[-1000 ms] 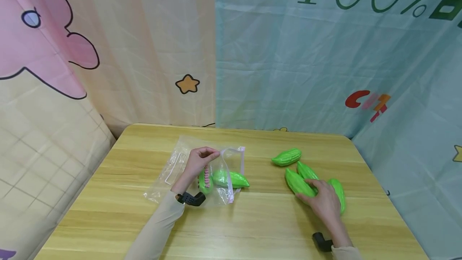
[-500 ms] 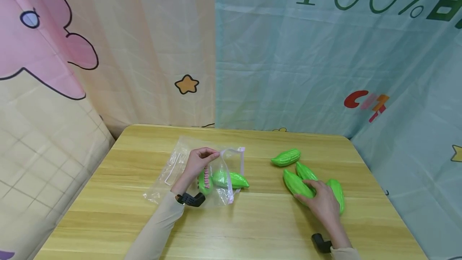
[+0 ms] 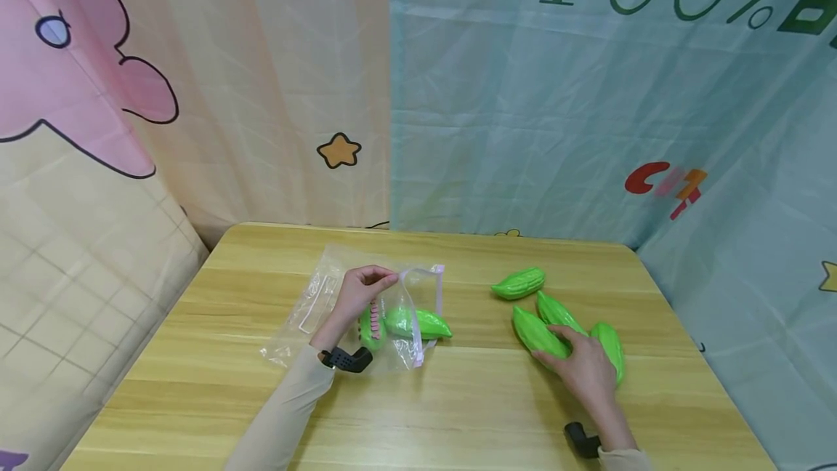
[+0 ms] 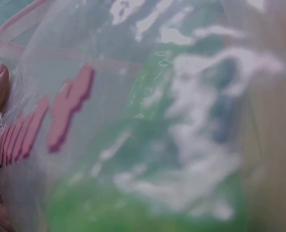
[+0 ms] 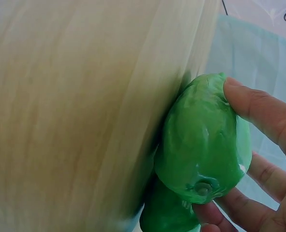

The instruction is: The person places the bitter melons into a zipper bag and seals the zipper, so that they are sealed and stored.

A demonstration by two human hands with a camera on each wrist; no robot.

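Note:
In the head view my left hand point(image 3: 362, 291) pinches the mouth edge of a clear zip bag point(image 3: 312, 315) on the table. Inside the bag lie two green bitter melons, one point(image 3: 370, 331) partly behind pink lettering, the other point(image 3: 428, 325) with its tip at the opening. My right hand point(image 3: 584, 364) holds a bitter melon point(image 3: 538, 333), thumb on one side and fingers on the other. Up close in the right wrist view, that same bitter melon point(image 5: 203, 140) shows its stem end. The left wrist view is filled by blurred plastic point(image 4: 109, 92) and green shapes.
Three more bitter melons lie around my right hand: one at the back point(image 3: 519, 283), one just behind the held one point(image 3: 559, 310), one to the right point(image 3: 610, 349). The wooden table point(image 3: 445, 413) ends at printed curtains point(image 3: 510, 129).
Hardly anything differs. The bitter melon under my right hand sits slightly further left than one second ago; my left hand and the bag stay put.

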